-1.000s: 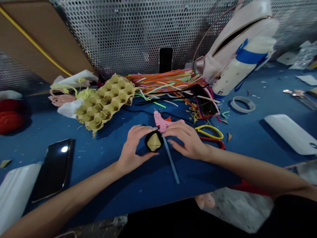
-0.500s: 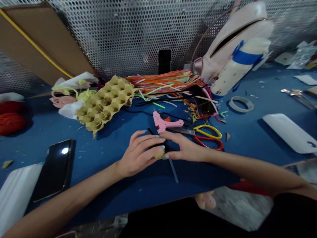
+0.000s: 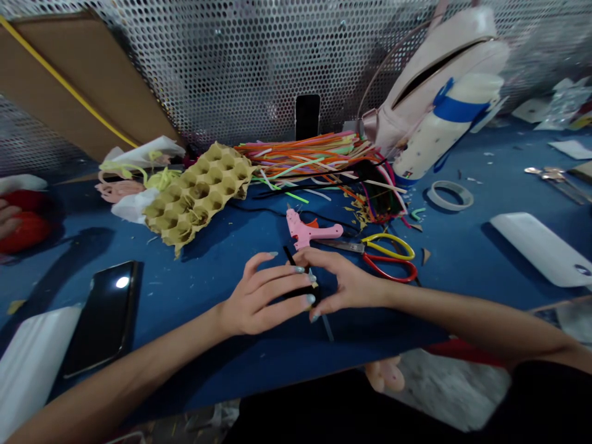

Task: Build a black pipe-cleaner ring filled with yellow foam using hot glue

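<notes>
My left hand (image 3: 266,297) and my right hand (image 3: 345,280) meet over the table's front part, fingers closed around a small black and yellowish piece (image 3: 314,285). Most of it is hidden by the fingers. A black strip (image 3: 287,253) sticks out past my left fingertips. Just beyond the hands lies a pink glue gun (image 3: 319,231). Scissors (image 3: 391,256) with one yellow and one red handle lie beside my right hand. Under the hands, a translucent glue stick (image 3: 328,330) shows on the blue table (image 3: 222,376).
An egg carton (image 3: 198,194) and a pile of pipe cleaners (image 3: 300,154) lie at the back. A bottle (image 3: 446,132) leans by a pink bag (image 3: 435,68). Two phones (image 3: 104,314), a tape roll (image 3: 449,195) and a white power bank (image 3: 541,246) are around. Another person's hand (image 3: 7,221) touches red yarn (image 3: 28,233).
My fingers have shifted around the small piece, and my right thumb has moved down. At the far left, another person's hand has come in onto the red yarn.
</notes>
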Available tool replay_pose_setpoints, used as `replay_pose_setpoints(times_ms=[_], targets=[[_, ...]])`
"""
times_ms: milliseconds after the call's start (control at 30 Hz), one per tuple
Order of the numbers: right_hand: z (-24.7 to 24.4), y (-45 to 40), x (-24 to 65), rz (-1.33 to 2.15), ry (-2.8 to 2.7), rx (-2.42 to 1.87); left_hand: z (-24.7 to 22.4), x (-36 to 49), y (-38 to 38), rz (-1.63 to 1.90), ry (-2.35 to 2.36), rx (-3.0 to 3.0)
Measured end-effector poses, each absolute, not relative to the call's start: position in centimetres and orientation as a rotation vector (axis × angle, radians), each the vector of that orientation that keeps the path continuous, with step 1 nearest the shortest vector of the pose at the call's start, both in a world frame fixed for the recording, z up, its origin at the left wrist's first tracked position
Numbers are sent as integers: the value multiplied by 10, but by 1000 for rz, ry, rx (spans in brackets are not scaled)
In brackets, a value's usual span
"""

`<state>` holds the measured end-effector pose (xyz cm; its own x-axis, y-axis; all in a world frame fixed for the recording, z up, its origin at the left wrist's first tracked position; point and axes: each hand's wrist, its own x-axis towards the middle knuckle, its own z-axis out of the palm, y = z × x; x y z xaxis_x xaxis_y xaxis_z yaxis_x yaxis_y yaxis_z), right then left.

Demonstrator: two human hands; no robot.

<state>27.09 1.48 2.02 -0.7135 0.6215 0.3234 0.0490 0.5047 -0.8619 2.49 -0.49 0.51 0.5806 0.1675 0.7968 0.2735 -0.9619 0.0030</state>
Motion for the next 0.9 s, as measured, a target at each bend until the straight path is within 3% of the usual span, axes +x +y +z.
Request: replay_pose_setpoints(times_ms=[200,367,500,900], targets=[[15,14,273,794,-2156,-632,11,24,-3,-1269,-395,-2736],[11,16,273,588,-2233,-620,13,27,-3,-1454,-793,-2919],[7,18,274,483,-2267,-627,12,30,-1,-1557,-902,-2980],[6,20,277,451,-2309,-688,22,19,13,-1334,-858,-2934]])
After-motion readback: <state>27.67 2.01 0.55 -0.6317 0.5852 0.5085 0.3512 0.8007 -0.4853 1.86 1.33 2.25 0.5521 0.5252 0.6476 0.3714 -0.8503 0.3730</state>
